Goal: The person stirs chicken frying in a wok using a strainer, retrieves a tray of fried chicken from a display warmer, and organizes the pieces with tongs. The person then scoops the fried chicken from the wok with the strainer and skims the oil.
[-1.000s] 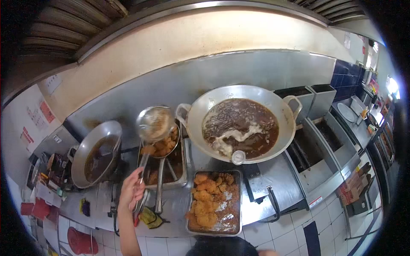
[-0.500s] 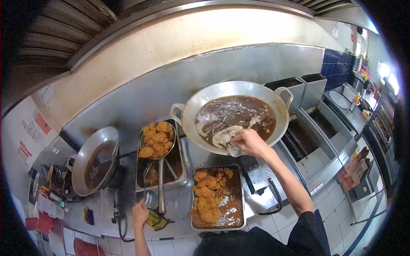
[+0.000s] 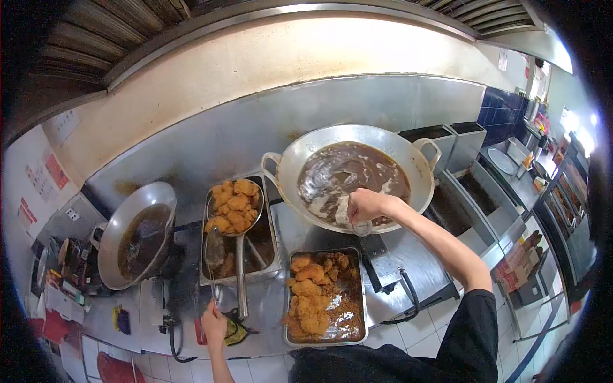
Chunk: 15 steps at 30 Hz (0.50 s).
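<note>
My left hand [image 3: 214, 324] is closed round the handle of a ladle [image 3: 216, 250], whose bowl rests in a deep metal tray [image 3: 276, 265]. Over that tray sits a strainer [image 3: 241, 281] heaped with fried pieces [image 3: 233, 203]. At the near rim of the large wok [image 3: 383, 137], my right hand [image 3: 366, 205] is closed in a pinch; what it grips is hidden. A round thermometer dial [image 3: 362, 228] shows just below it. Pale streaks swirl in the wok's dark oil [image 3: 348, 167]. Nearer me, a shallow tray [image 3: 363, 306] holds more fried pieces and crumbs.
A smaller wok [image 3: 112, 255] with dark oil stands at the left. Fryer wells [image 3: 452, 214] lie to the right of the large wok. A yellow and black cloth [image 3: 236, 332] lies by my left hand, with a hose [image 3: 414, 293] along the counter's front edge.
The ladle, raised over the strainer a second ago, is now down in the deep tray. My right hand has come in from the right to the wok's near rim. The pale streaks have spread.
</note>
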### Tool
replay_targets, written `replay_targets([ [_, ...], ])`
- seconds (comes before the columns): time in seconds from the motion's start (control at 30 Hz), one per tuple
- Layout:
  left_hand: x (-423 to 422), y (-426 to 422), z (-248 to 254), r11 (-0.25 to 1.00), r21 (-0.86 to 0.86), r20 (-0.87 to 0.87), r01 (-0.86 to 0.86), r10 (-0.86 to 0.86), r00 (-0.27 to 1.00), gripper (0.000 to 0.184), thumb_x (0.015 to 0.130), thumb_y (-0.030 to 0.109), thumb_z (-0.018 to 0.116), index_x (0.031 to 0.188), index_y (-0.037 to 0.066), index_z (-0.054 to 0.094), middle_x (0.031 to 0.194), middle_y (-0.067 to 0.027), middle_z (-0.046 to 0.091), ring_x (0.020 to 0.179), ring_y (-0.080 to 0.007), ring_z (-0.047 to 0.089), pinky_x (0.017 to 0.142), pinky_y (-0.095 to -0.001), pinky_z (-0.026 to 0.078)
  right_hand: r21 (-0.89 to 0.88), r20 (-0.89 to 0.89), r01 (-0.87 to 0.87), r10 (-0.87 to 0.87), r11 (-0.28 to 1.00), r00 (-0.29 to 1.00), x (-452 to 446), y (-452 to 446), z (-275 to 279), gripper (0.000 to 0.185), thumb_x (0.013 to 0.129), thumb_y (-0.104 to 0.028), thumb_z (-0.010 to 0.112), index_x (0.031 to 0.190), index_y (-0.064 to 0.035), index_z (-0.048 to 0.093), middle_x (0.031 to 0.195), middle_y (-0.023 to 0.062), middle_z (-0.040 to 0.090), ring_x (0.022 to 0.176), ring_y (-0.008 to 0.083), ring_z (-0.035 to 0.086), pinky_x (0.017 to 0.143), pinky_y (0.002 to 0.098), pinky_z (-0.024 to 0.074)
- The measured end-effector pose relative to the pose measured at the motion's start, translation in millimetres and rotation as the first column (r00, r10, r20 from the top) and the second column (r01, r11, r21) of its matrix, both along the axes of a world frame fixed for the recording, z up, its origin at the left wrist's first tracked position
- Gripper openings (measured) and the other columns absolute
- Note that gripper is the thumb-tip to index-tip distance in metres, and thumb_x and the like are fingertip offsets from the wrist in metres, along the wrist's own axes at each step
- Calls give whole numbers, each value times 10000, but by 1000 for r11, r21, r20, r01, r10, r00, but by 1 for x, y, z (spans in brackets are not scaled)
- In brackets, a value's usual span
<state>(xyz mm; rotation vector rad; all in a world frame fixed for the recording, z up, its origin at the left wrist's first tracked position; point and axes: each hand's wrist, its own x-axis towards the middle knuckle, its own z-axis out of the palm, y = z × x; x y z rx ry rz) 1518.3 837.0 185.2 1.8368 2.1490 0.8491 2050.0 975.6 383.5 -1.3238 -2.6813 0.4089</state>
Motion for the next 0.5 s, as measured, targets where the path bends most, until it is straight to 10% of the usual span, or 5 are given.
replay_targets([
  [0.1,5,-2,5,999,4,-202,38,-36,979,329,942,128,445,1224,-2,554,787,-145,590,640,-186,613,565,-325,485,-126,25,73,-70,989,997,2,-11,0,180,632,-93,677,803,-59,724,805,136,682,765,291,653,688,377,511],
  [0.17,8,2,21,997,-73,-262,6,-24,965,341,947,128,442,1249,7,542,786,-128,575,641,-162,596,553,-307,480,318,-64,118,-103,941,993,11,-30,-12,293,663,-26,658,952,-54,697,919,174,639,892,312,625,772,383,506],
  [0.27,29,-5,58,998,-33,378,-58,66,923,378,913,13,408,1271,4,529,621,-85,512,525,-133,519,538,-294,452,317,-320,296,-192,901,928,2,-111,16,205,801,-132,634,965,-9,632,896,166,597,826,326,601,685,418,480],
  [0.37,54,1,115,998,50,440,-45,18,898,360,948,56,402,1286,0,511,632,-85,508,511,-122,516,508,-289,439,-79,-437,363,-359,929,825,-4,-200,11,196,881,-218,594,902,-36,664,783,147,653,700,232,629,634,354,485],
  [0.5,97,34,186,978,175,397,116,-178,900,340,987,136,377,1267,21,530,574,-44,491,488,-108,503,462,-289,413,-466,37,353,-381,811,924,23,-300,-143,252,906,-273,546,992,-75,677,812,137,681,756,240,660,723,334,506],
])
